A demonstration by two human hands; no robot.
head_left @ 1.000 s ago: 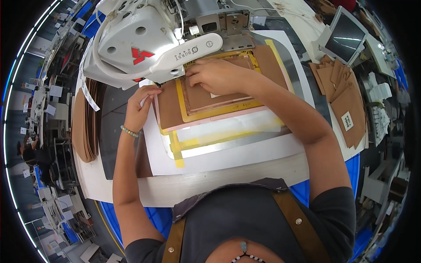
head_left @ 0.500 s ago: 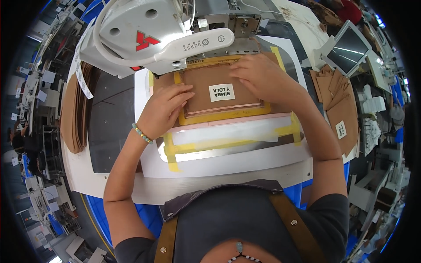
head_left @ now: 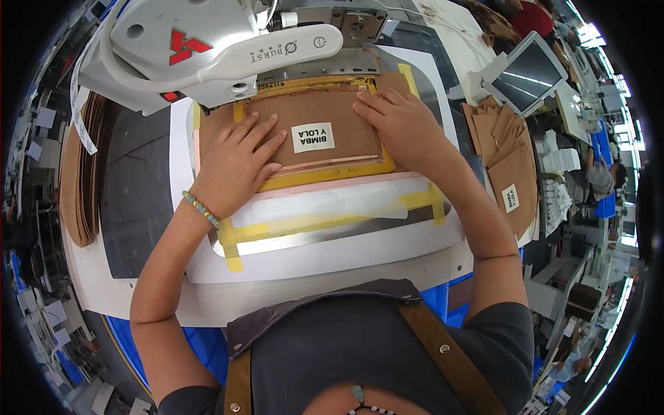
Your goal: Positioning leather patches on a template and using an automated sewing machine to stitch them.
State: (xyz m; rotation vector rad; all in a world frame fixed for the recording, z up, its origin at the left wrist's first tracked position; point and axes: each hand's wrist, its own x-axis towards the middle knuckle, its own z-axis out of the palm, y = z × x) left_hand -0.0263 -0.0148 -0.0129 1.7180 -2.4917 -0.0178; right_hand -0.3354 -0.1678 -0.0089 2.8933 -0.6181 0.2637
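Note:
My left hand (head_left: 238, 159) lies on the left side of a brown panel (head_left: 325, 131) inside a yellow rectangular frame (head_left: 325, 173), fingers spread flat. My right hand (head_left: 408, 128) rests fingertips on the panel's right side, fingers outstretched. Between them a white printed label (head_left: 312, 136) sits on the panel. Just above is the head of a white sewing machine (head_left: 159, 34), with a long pale cover arm and a metal bracket (head_left: 318, 67). Yellow tape (head_left: 234, 249) and a silver plate (head_left: 277, 245) lie beneath, over a white sheet (head_left: 325, 263).
Stacked brown pieces (head_left: 79, 180) stand at the left; more loose brown pieces (head_left: 501, 138) lie at the right, near a small screen (head_left: 526, 69). White bundles (head_left: 557, 207) lie farther right. A person (head_left: 602, 180) is visible beyond them; the table's front edge (head_left: 311, 304) runs before my torso.
My left hand has moved rightward from the panel's left edge onto the framed area and spread out. My right hand has shifted right, uncovering the label. The view has also shifted.

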